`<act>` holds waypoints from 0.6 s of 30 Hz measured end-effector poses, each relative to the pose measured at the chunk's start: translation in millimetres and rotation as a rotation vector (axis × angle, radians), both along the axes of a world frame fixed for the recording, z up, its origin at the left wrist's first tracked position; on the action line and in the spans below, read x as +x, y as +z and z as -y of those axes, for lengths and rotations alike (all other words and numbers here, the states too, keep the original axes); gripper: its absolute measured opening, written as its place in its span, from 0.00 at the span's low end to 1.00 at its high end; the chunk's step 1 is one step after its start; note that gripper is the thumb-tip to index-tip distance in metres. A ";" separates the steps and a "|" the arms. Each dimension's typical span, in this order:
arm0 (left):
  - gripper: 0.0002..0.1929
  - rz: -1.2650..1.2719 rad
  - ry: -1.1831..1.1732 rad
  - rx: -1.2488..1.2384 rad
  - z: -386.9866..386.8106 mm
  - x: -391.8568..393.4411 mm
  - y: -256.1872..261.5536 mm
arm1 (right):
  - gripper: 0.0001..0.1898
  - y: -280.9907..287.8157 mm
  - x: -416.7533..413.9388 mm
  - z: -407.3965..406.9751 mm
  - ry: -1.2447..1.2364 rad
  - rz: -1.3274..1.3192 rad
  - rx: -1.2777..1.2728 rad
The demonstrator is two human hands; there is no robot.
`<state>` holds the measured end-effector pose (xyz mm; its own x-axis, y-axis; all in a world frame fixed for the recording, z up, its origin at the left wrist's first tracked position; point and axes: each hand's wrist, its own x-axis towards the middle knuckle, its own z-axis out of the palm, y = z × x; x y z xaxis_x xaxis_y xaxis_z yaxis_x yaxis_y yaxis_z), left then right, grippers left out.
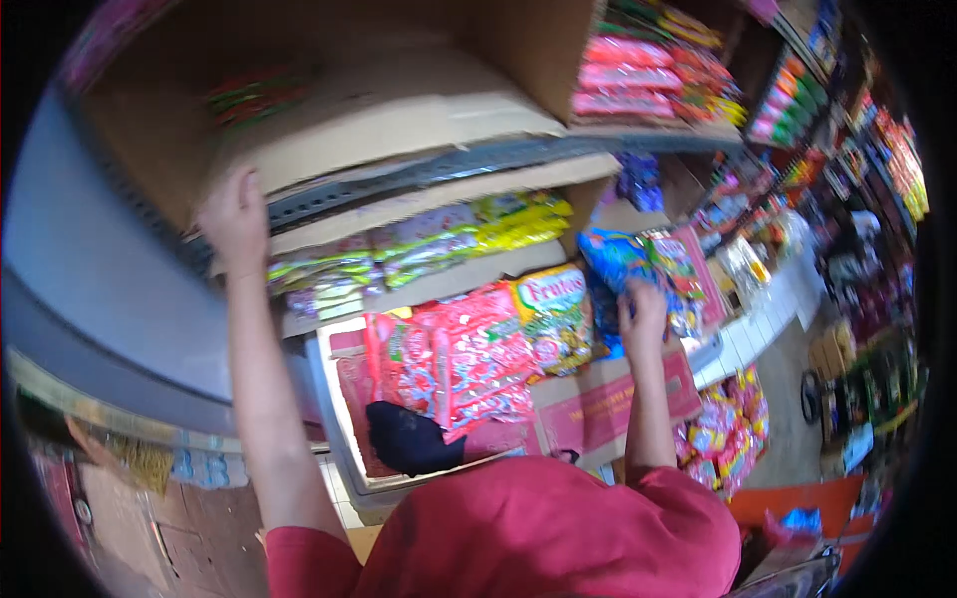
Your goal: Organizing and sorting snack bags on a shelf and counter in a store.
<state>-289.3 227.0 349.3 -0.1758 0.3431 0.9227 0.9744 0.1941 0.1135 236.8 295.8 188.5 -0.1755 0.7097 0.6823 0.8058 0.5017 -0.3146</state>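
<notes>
My left hand (235,224) rests against the left front corner of a cardboard-lined metal shelf (359,190); its fingers are blurred. To the right, my right hand (644,310) has its fingers curled at the lower part of a shiny blue candy bag (617,258). Left of that hand lies a Frutos candy bag (553,314), its printed face up. Beside it are red-and-pink candy bags (478,351), spread over a dark red carton (598,411). A dark cloth item (411,439) sits at their near left corner.
Green and purple packets (426,247) fill the lower shelf. Above, a cardboard compartment (389,97) holds a small red-green stack (254,97). Pink packs (628,75) are stacked to its right. A bluish-grey panel (134,261) stands at left; pink-yellow bags (725,433) hang low right.
</notes>
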 end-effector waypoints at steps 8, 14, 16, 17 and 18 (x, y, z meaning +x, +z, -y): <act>0.08 -0.023 0.019 0.042 3.7 10.8 -2.3 | 0.22 108.4 -88.1 23.2 0.620 -0.114 -0.398; 0.08 0.011 -0.039 0.065 9.5 6.7 -2.2 | 0.14 252.4 -286.0 9.3 1.192 0.207 0.358; 0.08 -0.024 -0.030 0.077 5.8 8.0 1.1 | 0.11 270.1 -365.9 -19.0 1.114 0.275 0.563; 0.08 -0.001 -0.038 0.042 3.8 9.6 2.1 | 0.12 271.3 -404.8 -42.2 1.014 0.411 0.616; 0.08 0.024 -0.036 0.014 7.6 10.9 4.8 | 0.14 272.4 -437.8 -58.1 0.983 0.471 0.623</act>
<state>-278.4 219.4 354.1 -0.1858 0.3369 0.9230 0.9776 0.1576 0.1393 -201.0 353.9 460.8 -0.7642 -0.2792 0.5814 -0.0234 0.9129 0.4076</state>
